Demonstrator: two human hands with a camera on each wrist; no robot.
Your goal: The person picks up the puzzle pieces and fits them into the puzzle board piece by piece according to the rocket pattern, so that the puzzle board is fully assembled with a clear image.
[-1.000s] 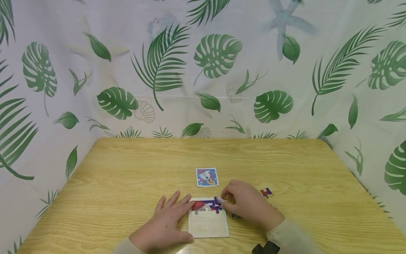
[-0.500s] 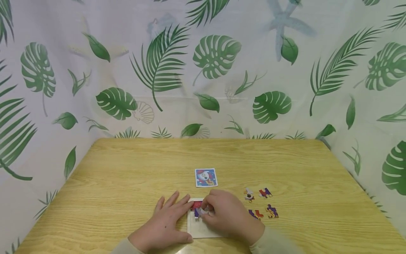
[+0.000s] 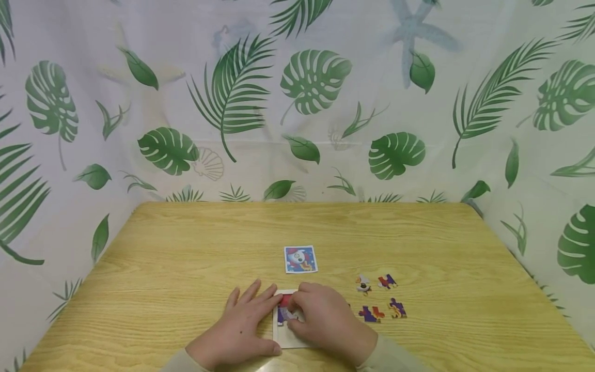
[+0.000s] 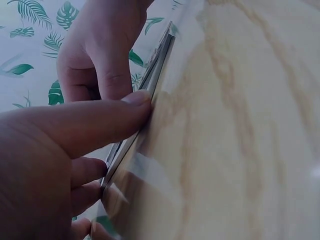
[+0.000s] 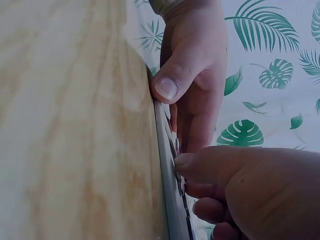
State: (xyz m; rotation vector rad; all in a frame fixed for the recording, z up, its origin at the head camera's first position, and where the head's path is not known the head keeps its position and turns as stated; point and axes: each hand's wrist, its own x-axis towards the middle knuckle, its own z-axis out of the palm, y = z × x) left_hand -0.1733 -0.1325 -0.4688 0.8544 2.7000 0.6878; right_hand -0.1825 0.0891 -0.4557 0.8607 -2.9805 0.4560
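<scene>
A pale square puzzle frame (image 3: 276, 330) lies flat on the table near its front, red and purple pieces showing in its upper left. My left hand (image 3: 241, 325) rests at the frame's left side, fingers spread, thumb by the lower left corner. My right hand (image 3: 327, 320) is over the frame, thumb and forefinger pinching a purple and white piece (image 3: 281, 316) at its left part; the hand hides the frame's right side. In the right wrist view, the right thumb (image 5: 200, 165) presses at a thin piece edge above the frame's rim (image 5: 167, 175).
A picture card (image 3: 300, 259) lies behind the frame. Loose puzzle pieces lie to the right: a white one (image 3: 363, 284), a red and purple one (image 3: 387, 281), another below (image 3: 371, 313) and a purple and yellow one (image 3: 397, 308). A leaf-patterned curtain (image 3: 297, 103) stands behind the table.
My right hand has moved left from the frame's upper right corner, bringing the purple and white piece to the left side. More loose pieces are now uncovered. My left hand has stayed in place.
</scene>
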